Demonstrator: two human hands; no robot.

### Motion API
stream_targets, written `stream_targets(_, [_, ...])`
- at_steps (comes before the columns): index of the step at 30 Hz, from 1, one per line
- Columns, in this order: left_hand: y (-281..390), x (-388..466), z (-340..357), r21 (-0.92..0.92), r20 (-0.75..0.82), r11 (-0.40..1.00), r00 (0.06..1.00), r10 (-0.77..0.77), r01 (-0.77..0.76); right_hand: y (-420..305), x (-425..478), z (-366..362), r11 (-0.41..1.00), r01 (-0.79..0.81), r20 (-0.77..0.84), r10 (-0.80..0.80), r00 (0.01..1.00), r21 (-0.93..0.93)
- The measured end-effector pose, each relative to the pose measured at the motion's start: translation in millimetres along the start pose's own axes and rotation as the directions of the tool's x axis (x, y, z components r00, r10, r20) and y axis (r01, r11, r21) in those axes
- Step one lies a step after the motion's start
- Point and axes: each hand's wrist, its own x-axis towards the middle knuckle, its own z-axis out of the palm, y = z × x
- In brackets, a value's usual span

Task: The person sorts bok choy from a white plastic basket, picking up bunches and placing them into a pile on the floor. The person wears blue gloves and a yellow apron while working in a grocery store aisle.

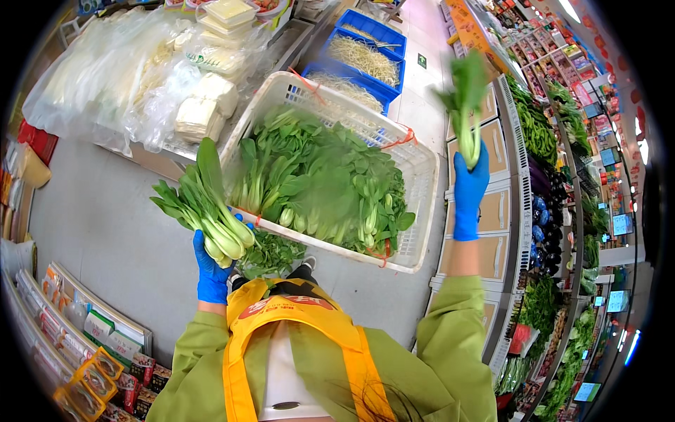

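My left hand [212, 271], in a blue glove, holds a bunch of several bok choy heads [224, 232] beside the near left corner of a white plastic crate [337, 247]. Its fingers are partly hidden behind the stems. On the right, my right hand [471, 184], also blue-gloved, is raised past the crate's right side and grips a single bok choy [466, 118] by its pale base, leaves pointing away from me. Inside the crate lie many green leafy bok choy [311, 179], stems mostly towards me. Red ties hang on the crate's rim.
Blue crates of bean sprouts [364, 58] stand beyond the white crate. At the upper left, a counter holds plastic-wrapped white blocks [205, 108]. Loose greens [271, 256] lie low by my feet. Vegetable shelves [527, 211] run along the right; packaged goods [118, 337] stand at lower left.
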Motion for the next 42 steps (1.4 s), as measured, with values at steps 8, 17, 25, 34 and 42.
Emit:
stream_targets(8, [-14,6,0,-0.171,0.094,0.975,0.988,-0.124,0.138,169,-168,51,0.580,-0.758,0.485,0.776,0.403,-0.298])
stream_targets(17, [-26,13,16,-0.012,0.031,0.968,0.968,-0.250,0.250,99,-178,88,0.786,-0.011,0.526,0.423,0.738,-0.618])
stream_targets(25, [-46,24,37,0.159,-0.248,0.921,0.918,-0.311,0.355,-28,-112,61,-0.273,-0.828,0.872,0.150,0.466,0.489])
stream_targets(34, [-78,32,73,0.524,-0.076,0.848,0.988,0.133,-0.073,-110,-154,128,0.443,-0.762,0.767,0.219,0.603,0.472])
stream_targets(42, [-73,26,59,0.527,-0.116,0.844,0.975,0.188,-0.100,-121,-155,132,0.451,-0.783,0.820,0.168,0.546,0.429])
